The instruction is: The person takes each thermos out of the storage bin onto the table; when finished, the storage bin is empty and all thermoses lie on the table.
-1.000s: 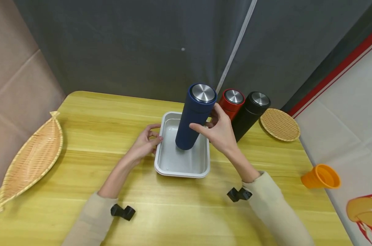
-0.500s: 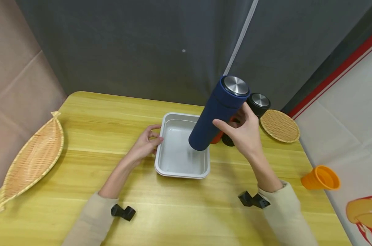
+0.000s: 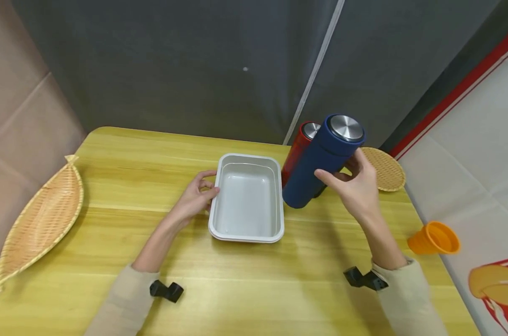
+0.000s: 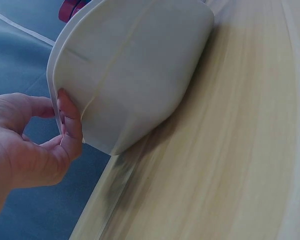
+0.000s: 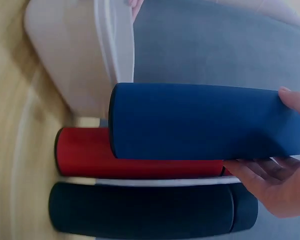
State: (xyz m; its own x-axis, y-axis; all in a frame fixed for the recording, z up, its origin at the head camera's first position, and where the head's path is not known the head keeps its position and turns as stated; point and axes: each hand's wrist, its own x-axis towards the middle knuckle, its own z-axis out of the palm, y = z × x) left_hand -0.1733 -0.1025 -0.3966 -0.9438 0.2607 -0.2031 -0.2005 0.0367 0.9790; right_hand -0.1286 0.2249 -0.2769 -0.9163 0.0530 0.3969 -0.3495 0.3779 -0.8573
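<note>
My right hand (image 3: 356,186) grips a dark blue thermos flask (image 3: 316,165) with a brushed-metal lid, near its upper part. The flask tilts and hangs above the table, just right of the tray; the right wrist view shows its base raised over the base of a red thermos flask (image 5: 140,155). A black thermos flask (image 5: 140,207) stands beside the red one; in the head view the blue flask hides most of it. My left hand (image 3: 196,195) holds the left rim of a pale grey, deep rectangular tray (image 3: 247,205), with fingers curled at the rim in the left wrist view.
On the left of the wooden table (image 3: 195,289) lies a leaf-shaped woven basket (image 3: 44,221). A round woven mat (image 3: 386,169) is at the back right. An orange cup (image 3: 434,239) lies tipped near the right edge. A grey curtain (image 3: 174,70) stands behind the table.
My right hand has carried the blue flask from above the tray to the right, out over the table beside it. The left hand stays at the tray's rim.
</note>
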